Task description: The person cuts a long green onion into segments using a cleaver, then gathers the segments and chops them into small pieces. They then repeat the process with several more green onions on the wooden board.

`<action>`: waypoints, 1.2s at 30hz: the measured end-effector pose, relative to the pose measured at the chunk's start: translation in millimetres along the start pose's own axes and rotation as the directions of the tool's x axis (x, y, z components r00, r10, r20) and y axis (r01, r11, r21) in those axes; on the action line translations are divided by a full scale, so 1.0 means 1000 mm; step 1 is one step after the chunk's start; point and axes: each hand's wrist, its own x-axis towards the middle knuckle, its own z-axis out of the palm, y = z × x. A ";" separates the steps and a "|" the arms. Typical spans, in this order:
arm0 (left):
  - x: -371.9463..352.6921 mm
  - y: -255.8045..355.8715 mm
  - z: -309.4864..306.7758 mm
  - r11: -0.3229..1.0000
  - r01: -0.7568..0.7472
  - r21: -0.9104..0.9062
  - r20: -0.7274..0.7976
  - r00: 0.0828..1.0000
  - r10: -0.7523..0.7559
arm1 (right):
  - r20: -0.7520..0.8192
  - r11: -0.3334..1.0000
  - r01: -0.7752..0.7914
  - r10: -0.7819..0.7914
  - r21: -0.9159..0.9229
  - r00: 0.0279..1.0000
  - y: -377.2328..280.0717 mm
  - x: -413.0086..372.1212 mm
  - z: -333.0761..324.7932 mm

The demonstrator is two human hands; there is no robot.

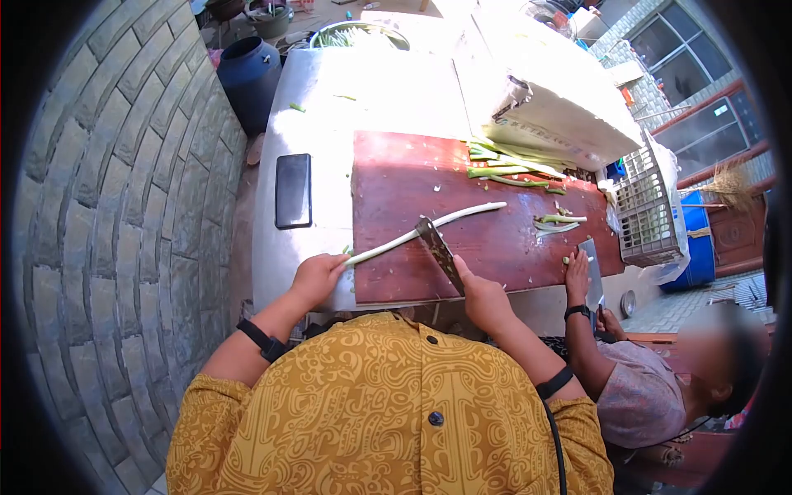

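My left hand grips the near end of a long pale green-onion stalk that lies across the red-brown cutting board. My right hand holds a cleaver with its blade resting on the stalk near the middle of the board. A pile of green stalks lies at the board's far right side. Small cut pieces lie on the board to the right.
A black phone lies on the metal table left of the board. Another person's hand holds a second cleaver at the board's right end. A stone wall, blue barrel, white box and plastic crate surround the table.
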 end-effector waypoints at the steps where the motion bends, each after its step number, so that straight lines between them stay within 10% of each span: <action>1: 0.001 0.000 -0.001 1.000 -0.001 0.013 0.005 1.000 0.001 | 0.010 1.000 -0.005 0.005 -0.005 1.000 -0.001 0.003 0.003; 18: 0.011 -0.001 -0.027 0.995 -0.098 -0.009 -0.181 0.979 0.094 | -0.125 0.966 -0.079 0.112 0.245 0.986 -0.002 0.060 0.024; 24: 0.072 0.042 -0.022 0.986 -0.159 -0.048 -0.158 0.976 0.149 | -0.371 0.801 -0.111 0.389 0.589 0.843 0.034 0.010 0.012; 36: 0.184 0.119 0.095 0.921 -0.329 0.211 -0.054 0.936 0.347 | -0.214 0.447 -0.205 0.720 0.871 0.660 0.069 -0.105 0.014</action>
